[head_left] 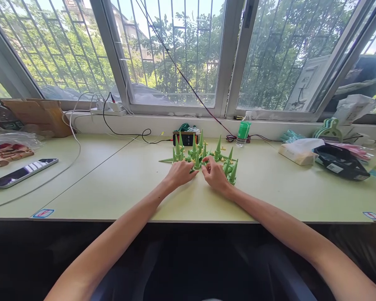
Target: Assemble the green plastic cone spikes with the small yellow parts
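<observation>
A cluster of green cone-shaped plant watering spikes (218, 147) with small pale yellow valves stands on the table, most points upward; a few lie sideways. At the cluster's near left side, my left hand (182, 172) is closed, thumb and fingers around the base of one green spike (197, 161). Facing it a short way to the right, my right hand (215, 173) has its fingers curled and its thumb and index finger close together. Whatever lies between those fingertips is too small to make out. More spikes (233, 173) stand just right of my right wrist.
Behind the spikes stands a dark device with a lit display (192, 139). A green-labelled bottle (243, 130) is at the back right, near a tissue box (296, 154) and a black package (341, 163). A phone (23, 172) and white cable (77, 152) lie left.
</observation>
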{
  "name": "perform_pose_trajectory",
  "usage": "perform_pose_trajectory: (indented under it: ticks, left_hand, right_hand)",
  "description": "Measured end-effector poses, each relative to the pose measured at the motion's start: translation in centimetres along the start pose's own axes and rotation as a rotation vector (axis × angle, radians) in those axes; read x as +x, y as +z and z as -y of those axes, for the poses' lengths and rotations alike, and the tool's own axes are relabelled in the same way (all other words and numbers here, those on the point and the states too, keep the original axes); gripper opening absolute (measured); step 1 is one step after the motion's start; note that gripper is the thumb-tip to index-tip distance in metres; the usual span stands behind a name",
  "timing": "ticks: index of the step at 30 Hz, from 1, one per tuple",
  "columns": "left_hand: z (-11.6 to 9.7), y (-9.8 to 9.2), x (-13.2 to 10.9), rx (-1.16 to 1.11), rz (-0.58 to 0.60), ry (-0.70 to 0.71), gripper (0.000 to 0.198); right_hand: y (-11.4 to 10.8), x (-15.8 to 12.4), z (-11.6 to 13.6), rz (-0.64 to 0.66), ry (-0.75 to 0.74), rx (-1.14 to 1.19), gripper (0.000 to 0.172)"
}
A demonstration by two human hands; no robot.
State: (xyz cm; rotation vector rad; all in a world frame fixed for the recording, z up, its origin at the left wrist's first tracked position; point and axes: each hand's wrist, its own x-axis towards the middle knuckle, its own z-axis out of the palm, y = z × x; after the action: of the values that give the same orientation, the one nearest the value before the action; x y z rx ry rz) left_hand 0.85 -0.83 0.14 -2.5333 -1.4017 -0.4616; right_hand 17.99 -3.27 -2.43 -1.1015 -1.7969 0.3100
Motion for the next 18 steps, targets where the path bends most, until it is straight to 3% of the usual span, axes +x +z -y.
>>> perform_pose_trajectory:
  ticks: [7,18]
  left_hand:
    - [-0.42,0.63,-0.22,-0.16,-0.044,0.125,0.029]
    - [-0.63,0.98,-0.17,-0.209,0.056,0.088,0.023]
  right_hand:
    - [-0.15,0.02,-0.23,0.003,0.003,-0.026,0.017]
    - [-0.04,0.19,-0.84,0.037,-0.007,-0.141,0.014]
